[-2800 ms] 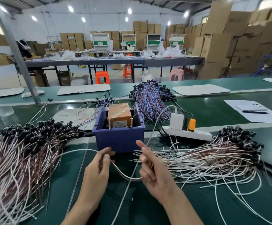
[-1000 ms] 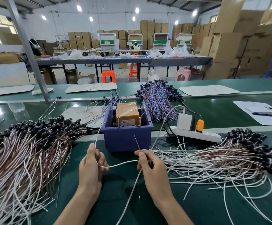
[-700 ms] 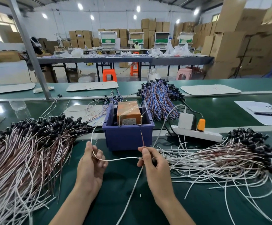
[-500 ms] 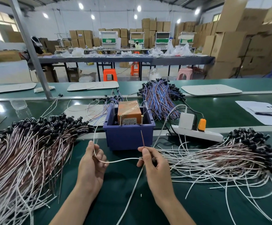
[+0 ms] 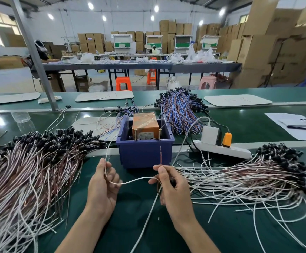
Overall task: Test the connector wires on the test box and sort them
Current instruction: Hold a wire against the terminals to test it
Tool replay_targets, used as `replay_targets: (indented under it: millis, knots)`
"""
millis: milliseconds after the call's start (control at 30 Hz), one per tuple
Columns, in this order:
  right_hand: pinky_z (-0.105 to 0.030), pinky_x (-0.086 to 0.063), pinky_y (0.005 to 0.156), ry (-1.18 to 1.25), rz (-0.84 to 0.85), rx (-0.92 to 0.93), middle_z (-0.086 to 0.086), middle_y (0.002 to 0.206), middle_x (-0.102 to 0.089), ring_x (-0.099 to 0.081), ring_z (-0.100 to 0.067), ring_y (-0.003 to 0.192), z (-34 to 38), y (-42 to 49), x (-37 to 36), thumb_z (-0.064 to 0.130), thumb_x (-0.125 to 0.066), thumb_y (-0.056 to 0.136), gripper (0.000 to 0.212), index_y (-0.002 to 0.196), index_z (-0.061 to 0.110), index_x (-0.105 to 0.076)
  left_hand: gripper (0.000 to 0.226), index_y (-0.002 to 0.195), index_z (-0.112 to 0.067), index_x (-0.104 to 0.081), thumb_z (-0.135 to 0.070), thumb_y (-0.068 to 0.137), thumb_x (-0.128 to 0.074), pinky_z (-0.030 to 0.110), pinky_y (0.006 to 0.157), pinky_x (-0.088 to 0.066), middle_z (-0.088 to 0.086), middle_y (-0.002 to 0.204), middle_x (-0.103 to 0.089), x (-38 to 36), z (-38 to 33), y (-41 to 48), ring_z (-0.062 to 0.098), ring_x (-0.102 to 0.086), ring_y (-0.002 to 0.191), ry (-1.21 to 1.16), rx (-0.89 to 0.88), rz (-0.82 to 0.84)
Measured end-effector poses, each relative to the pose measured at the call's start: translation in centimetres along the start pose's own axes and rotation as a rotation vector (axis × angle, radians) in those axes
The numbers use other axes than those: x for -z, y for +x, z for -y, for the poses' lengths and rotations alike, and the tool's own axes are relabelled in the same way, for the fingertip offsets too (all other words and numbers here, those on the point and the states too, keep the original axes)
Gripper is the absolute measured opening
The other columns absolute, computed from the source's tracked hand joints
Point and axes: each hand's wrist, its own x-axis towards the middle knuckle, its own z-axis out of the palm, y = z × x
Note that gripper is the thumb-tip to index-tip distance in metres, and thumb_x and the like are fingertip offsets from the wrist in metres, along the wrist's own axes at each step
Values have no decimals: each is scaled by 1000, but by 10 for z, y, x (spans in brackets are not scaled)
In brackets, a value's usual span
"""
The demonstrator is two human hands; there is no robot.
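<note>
I saw L hand (image 5: 103, 183) gripping white wire (image 5: 134, 180), R hand (image 5: 174, 187) pinching brown wire (image 5: 160, 156); tester (image 5: 144, 124) label unreadable, in blue bin (image 5: 141, 156), pwr strip (image 5: 221, 151) beside.

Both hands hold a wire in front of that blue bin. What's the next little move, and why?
Probably lift both ends to the brass pins on the orange test box: the right hand pinches the brown end upright below the right pin, the left hand holds the white end, neither touching a pin yet.
</note>
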Motion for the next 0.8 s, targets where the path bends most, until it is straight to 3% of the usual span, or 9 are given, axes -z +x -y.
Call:
replay_targets:
  millis: [800]
  knots:
    - [-26, -39, 44, -17, 7, 6, -3, 81, -75, -43, -13, 49, 1, -1, -2, 40, -51, 104, 19, 100, 43, -69, 32, 74, -22, -54, -39, 101, -53, 19, 35, -30, -9, 51, -26, 0, 1, 1, 7, -24, 39, 1, -9, 10]
